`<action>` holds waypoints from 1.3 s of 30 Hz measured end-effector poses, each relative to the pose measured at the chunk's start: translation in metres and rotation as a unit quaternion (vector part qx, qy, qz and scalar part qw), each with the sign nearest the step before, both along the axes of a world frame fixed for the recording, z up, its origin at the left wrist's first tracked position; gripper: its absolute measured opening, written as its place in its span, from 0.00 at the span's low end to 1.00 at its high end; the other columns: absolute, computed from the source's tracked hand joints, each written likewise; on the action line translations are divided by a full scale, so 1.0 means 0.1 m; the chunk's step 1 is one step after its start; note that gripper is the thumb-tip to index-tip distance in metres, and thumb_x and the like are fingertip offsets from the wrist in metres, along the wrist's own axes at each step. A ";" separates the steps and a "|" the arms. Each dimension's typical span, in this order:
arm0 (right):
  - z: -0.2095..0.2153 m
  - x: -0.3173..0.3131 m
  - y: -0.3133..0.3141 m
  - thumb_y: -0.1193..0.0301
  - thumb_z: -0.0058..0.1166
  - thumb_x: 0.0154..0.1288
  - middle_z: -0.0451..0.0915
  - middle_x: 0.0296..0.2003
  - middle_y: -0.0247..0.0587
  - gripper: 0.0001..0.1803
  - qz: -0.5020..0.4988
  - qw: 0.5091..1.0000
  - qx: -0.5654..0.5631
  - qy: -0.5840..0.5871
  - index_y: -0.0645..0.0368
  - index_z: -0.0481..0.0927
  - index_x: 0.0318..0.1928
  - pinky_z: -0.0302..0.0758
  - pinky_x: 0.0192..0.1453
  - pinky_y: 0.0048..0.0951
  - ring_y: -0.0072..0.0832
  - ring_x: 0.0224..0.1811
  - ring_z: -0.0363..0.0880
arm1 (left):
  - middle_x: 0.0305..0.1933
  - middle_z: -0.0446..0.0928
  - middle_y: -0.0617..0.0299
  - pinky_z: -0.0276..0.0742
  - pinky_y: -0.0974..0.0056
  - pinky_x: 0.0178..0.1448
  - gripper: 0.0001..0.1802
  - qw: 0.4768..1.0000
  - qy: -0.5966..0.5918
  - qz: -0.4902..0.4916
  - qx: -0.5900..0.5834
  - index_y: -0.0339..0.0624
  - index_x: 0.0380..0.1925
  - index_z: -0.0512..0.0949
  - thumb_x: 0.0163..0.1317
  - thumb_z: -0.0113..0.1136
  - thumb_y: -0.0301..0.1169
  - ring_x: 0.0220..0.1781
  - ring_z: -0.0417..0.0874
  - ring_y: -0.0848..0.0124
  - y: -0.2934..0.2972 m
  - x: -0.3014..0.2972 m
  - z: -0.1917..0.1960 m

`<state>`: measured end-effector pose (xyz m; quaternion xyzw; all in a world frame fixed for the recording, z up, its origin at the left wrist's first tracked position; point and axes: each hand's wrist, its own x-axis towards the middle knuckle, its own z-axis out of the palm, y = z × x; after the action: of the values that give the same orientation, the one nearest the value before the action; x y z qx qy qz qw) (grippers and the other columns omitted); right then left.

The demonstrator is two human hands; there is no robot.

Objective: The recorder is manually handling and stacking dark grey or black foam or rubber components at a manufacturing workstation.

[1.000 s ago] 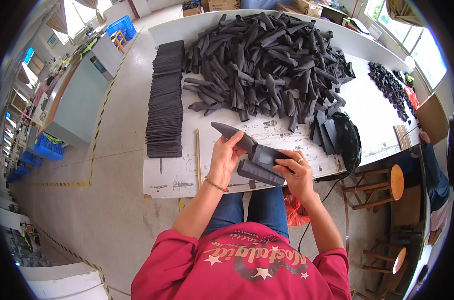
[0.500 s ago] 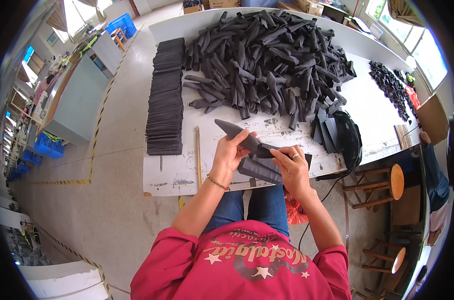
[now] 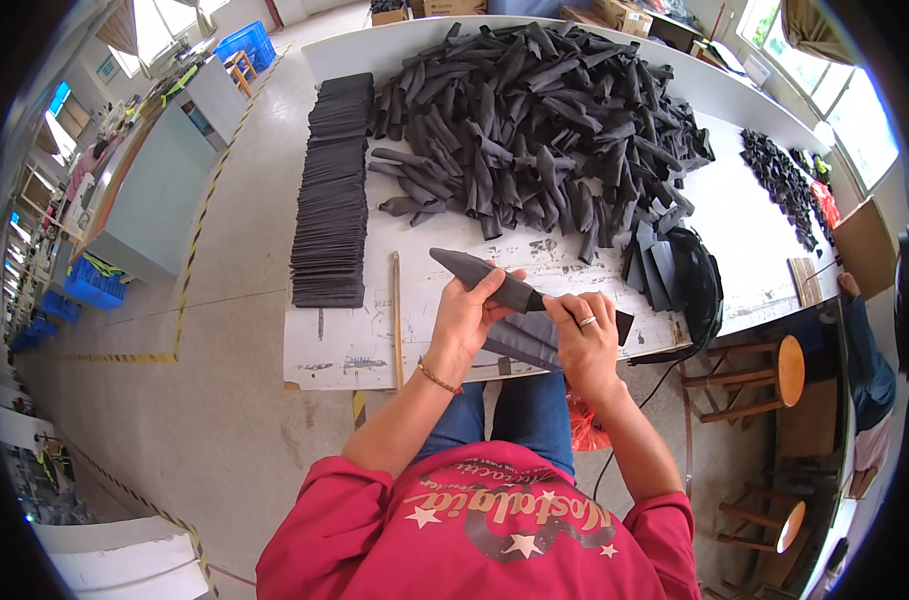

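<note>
My left hand (image 3: 469, 312) is closed around a dark grey fabric sleeve (image 3: 465, 267) with a tapered end that points to the far left. My right hand (image 3: 587, 338) pinches a flat black strip (image 3: 624, 327) at the sleeve's right end. One end of the strip sticks out past my right fingers, while the other meets the sleeve's mouth. How far it reaches inside is hidden. Below both hands, at the table's near edge, lie flat dark pieces (image 3: 524, 343), partly covered by my right hand.
A large heap of dark sleeves (image 3: 545, 120) covers the far middle of the white table (image 3: 350, 345). A long stack of flat dark pieces (image 3: 330, 200) stands left, near a wooden stick (image 3: 396, 315). More black strips (image 3: 659, 268) lean by a black rounded object (image 3: 703, 285). Stools (image 3: 792, 367) stand right.
The sleeve and strip now lie more in one line, and the gap at the sleeve's mouth looks closed up. My right fingers have shifted slightly right along the strip.
</note>
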<state>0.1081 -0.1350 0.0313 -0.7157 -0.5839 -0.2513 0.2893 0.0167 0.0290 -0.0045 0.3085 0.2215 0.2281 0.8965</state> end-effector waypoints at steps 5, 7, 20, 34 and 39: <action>-0.04 -0.06 0.06 0.78 0.60 0.51 0.75 0.41 0.39 0.22 -0.011 1.000 -0.001 0.007 0.62 0.79 0.50 0.71 0.51 0.41 0.37 0.42 0.74 | 0.49 0.80 0.44 0.86 0.61 0.43 0.20 0.999 -0.010 0.033 0.031 0.38 0.54 0.66 0.65 0.61 0.26 0.49 0.85 0.59 -0.12 -0.01 0.11; -0.06 -0.11 0.08 0.77 0.62 0.52 0.75 0.42 0.40 0.23 -0.018 1.000 0.002 0.012 0.62 0.78 0.52 0.71 0.52 0.41 0.38 0.43 0.74 | 0.50 0.79 0.44 0.86 0.61 0.44 0.22 0.998 -0.004 0.040 0.054 0.37 0.55 0.64 0.65 0.61 0.26 0.50 0.85 0.60 -0.17 -0.04 0.17; -0.25 -0.32 0.14 0.79 0.64 0.52 0.73 0.48 0.49 0.26 0.010 0.987 -0.007 0.158 0.60 0.71 0.52 0.70 0.48 0.46 0.49 0.45 0.72 | 0.39 0.83 0.50 0.71 0.52 0.66 0.15 0.991 -0.127 0.035 0.036 0.32 0.51 0.74 0.71 0.55 0.32 0.57 0.80 0.55 -0.22 -0.04 0.06; -0.28 -0.37 0.34 0.78 0.65 0.51 0.74 0.47 0.52 0.23 0.058 0.984 0.005 0.167 0.60 0.70 0.48 0.71 0.50 0.46 0.51 0.45 0.73 | 0.45 0.83 0.49 0.75 0.59 0.63 0.18 0.990 -0.122 0.073 -0.011 0.31 0.51 0.74 0.71 0.55 0.36 0.56 0.81 0.60 -0.38 -0.04 -0.03; -0.15 -0.33 0.11 0.76 0.66 0.51 0.73 0.46 0.50 0.23 0.023 0.985 -0.050 0.162 0.61 0.71 0.47 0.73 0.50 0.44 0.50 0.46 0.73 | 0.45 0.83 0.49 0.73 0.59 0.63 0.19 0.986 -0.103 0.129 0.006 0.31 0.50 0.74 0.70 0.56 0.37 0.54 0.82 0.62 -0.22 -0.10 0.07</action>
<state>0.0756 -0.1240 0.0161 -0.7468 -0.5573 -0.0957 0.3501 0.0070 0.0072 0.0021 0.2577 0.1643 0.3741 0.8756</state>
